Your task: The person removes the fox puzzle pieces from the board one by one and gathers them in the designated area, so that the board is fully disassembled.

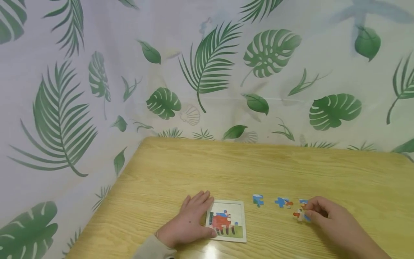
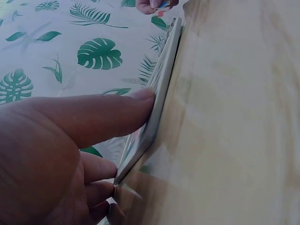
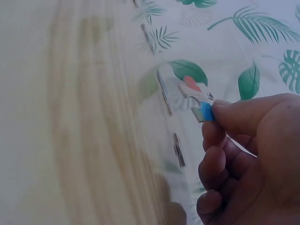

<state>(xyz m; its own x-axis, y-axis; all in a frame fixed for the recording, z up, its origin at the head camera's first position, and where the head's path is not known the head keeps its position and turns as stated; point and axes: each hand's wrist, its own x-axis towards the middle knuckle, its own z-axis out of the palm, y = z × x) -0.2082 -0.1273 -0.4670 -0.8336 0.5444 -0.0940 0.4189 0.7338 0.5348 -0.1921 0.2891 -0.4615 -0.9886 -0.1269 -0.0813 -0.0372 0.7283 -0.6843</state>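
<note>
A small puzzle board (image 1: 244,223) with a pale rim lies on the table, partly filled with a picture of a red body on dark legs over green. My left hand (image 1: 190,223) rests along its left side with fingers spread fairly straight, and the thumb presses on the rim near the lower left corner. To the right of the board, my right hand (image 1: 331,217) pinches a puzzle piece (image 3: 205,108) between thumb and index finger. That piece shows red, white and blue, and its blue end is partly covered by the fingertips.
Loose puzzle pieces lie in a row right of the board: a blue and green one (image 1: 257,200), a blue and red group (image 1: 281,202), and another (image 1: 303,201) beside my right fingertips. A leaf-patterned cloth (image 1: 200,122) hangs behind the wooden table (image 1: 194,162) and along its left side.
</note>
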